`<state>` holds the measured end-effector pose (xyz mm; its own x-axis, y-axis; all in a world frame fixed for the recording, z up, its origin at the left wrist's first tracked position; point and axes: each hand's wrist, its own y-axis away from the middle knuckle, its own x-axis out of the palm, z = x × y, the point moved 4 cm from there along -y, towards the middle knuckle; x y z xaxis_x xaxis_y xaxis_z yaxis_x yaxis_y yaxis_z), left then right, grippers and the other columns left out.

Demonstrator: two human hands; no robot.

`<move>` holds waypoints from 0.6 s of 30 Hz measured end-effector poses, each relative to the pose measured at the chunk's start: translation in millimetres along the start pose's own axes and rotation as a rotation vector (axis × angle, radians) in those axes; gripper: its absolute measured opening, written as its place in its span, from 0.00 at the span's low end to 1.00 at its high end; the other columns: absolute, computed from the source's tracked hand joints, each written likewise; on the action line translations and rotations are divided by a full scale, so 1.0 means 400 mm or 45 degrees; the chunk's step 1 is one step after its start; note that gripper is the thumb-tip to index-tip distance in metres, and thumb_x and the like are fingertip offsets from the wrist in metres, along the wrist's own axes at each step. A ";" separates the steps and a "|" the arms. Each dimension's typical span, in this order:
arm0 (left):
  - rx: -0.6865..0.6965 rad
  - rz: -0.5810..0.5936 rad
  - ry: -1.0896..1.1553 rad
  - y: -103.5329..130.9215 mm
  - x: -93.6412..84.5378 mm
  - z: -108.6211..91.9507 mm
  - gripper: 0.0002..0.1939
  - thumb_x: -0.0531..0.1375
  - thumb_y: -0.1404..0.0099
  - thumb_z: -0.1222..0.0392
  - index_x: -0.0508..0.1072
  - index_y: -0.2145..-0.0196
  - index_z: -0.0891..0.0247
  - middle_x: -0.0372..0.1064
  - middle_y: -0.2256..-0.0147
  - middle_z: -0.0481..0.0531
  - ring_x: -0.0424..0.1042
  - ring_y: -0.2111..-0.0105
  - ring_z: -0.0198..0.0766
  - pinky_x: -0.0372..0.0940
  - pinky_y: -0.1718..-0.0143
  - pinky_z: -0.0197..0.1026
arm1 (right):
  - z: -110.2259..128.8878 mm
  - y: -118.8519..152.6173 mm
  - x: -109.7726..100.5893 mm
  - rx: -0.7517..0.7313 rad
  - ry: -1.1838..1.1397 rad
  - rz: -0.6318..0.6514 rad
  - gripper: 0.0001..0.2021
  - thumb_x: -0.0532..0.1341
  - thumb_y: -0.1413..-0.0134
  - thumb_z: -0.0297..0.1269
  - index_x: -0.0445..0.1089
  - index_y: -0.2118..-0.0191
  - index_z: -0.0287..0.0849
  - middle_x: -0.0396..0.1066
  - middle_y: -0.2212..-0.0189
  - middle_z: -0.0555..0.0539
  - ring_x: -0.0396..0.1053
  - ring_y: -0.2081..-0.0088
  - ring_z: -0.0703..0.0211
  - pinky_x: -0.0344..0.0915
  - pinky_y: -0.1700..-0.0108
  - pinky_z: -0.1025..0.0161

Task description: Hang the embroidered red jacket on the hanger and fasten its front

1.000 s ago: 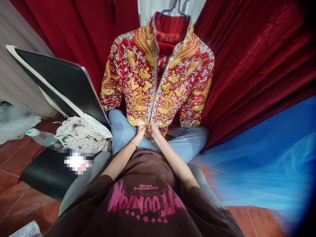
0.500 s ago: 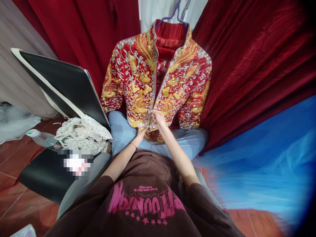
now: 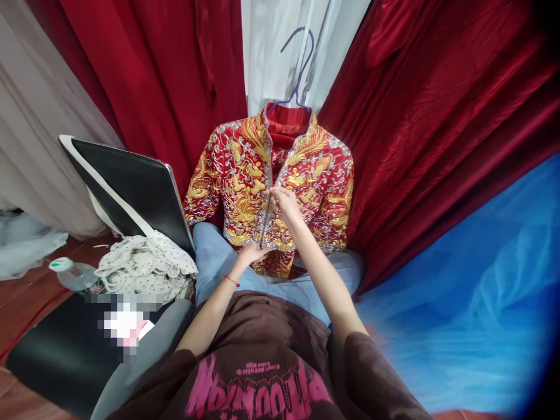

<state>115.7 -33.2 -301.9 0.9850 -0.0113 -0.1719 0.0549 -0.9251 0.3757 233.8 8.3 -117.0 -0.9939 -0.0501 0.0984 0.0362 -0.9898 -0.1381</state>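
Note:
A red jacket (image 3: 245, 192) with gold and silver embroidery hangs upright on a purple hanger (image 3: 300, 76), its lower part against my lap. The collar and upper front stand apart, while the front edges meet lower down along a zipper line. My left hand (image 3: 252, 253) grips the bottom hem at the front opening. Higher on that opening, my right hand (image 3: 283, 199) is closed in a pinch at the point where the edges meet; the small part between its fingers looks like the zipper pull.
Left of my knees stands a black chair (image 3: 131, 181) with a white strap and dotted cloth (image 3: 144, 265). A plastic bottle (image 3: 76, 275) lies beside it. Red curtains (image 3: 437, 116) hang behind, and blue tulle (image 3: 490, 303) spreads at the right.
My right hand has moved up the front opening, farther from my left hand, and the edges now meet higher. The view has tilted upward, showing the whole hanger hook.

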 end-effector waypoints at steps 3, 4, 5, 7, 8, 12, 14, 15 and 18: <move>0.504 -0.340 -0.666 0.031 -0.023 -0.213 0.14 0.65 0.38 0.48 0.76 0.63 0.62 0.78 0.58 0.60 0.74 0.48 0.53 0.66 0.48 0.47 | 0.001 0.003 -0.001 0.021 -0.040 0.036 0.09 0.62 0.47 0.34 0.70 0.76 0.41 0.57 0.86 0.57 0.49 0.84 0.71 0.46 0.82 0.69; 0.669 -0.479 -0.817 0.043 -0.022 -0.279 0.15 0.61 0.34 0.49 0.76 0.56 0.62 0.77 0.54 0.61 0.74 0.48 0.51 0.66 0.49 0.46 | 0.001 0.003 -0.001 0.025 -0.056 0.041 0.09 0.62 0.48 0.34 0.69 0.77 0.40 0.57 0.86 0.57 0.49 0.84 0.72 0.45 0.82 0.69; 0.775 -0.568 -0.930 0.051 -0.017 -0.331 0.16 0.58 0.31 0.52 0.74 0.52 0.63 0.76 0.51 0.62 0.74 0.48 0.49 0.65 0.50 0.44 | 0.001 0.003 0.000 0.027 -0.073 0.051 0.09 0.62 0.48 0.35 0.69 0.77 0.40 0.56 0.86 0.58 0.49 0.84 0.72 0.44 0.82 0.69; 0.847 -0.595 -1.055 0.053 -0.001 -0.392 0.15 0.52 0.28 0.58 0.74 0.49 0.64 0.76 0.51 0.64 0.75 0.50 0.46 0.65 0.53 0.41 | -0.003 0.003 0.001 0.024 -0.101 0.076 0.09 0.63 0.49 0.36 0.68 0.77 0.40 0.56 0.86 0.57 0.48 0.84 0.72 0.44 0.82 0.69; 0.827 -0.558 -1.089 0.050 0.007 -0.403 0.15 0.50 0.27 0.60 0.75 0.51 0.64 0.77 0.53 0.63 0.76 0.51 0.45 0.65 0.54 0.40 | -0.007 0.004 0.002 0.021 -0.108 0.088 0.09 0.63 0.49 0.37 0.68 0.77 0.41 0.57 0.87 0.57 0.49 0.84 0.72 0.44 0.81 0.69; 0.704 -0.491 -1.140 0.037 0.023 -0.386 0.18 0.47 0.25 0.62 0.76 0.54 0.64 0.78 0.59 0.63 0.79 0.58 0.46 0.65 0.59 0.40 | -0.024 0.012 0.010 -0.027 -0.086 0.054 0.11 0.64 0.48 0.38 0.66 0.77 0.42 0.56 0.87 0.57 0.49 0.83 0.71 0.47 0.80 0.70; 0.681 -0.522 -1.147 0.037 0.024 -0.374 0.19 0.45 0.24 0.62 0.75 0.51 0.65 0.78 0.60 0.65 0.79 0.58 0.48 0.65 0.60 0.41 | -0.019 0.015 0.015 -0.077 -0.070 0.008 0.11 0.64 0.46 0.38 0.67 0.76 0.42 0.56 0.86 0.57 0.50 0.82 0.70 0.48 0.80 0.70; 0.680 -0.534 -1.152 0.038 0.025 -0.371 0.20 0.44 0.24 0.61 0.74 0.49 0.66 0.78 0.60 0.66 0.79 0.58 0.49 0.66 0.60 0.42 | -0.011 0.016 0.017 -0.098 -0.064 -0.013 0.11 0.63 0.45 0.37 0.67 0.76 0.42 0.56 0.86 0.57 0.51 0.82 0.70 0.48 0.79 0.70; 0.703 -0.566 -1.190 0.043 0.030 -0.370 0.23 0.42 0.23 0.56 0.70 0.43 0.66 0.78 0.61 0.68 0.79 0.60 0.52 0.66 0.61 0.43 | 0.026 0.009 0.020 -0.120 -0.025 -0.049 0.13 0.63 0.41 0.37 0.67 0.76 0.42 0.56 0.85 0.57 0.51 0.81 0.70 0.50 0.79 0.70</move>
<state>152.7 6.9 -162.8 0.3815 0.2925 -0.8769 0.0591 -0.9544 -0.2927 227.0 2.9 -106.4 -0.9921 -0.0158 0.1247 -0.0129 -0.9741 -0.2258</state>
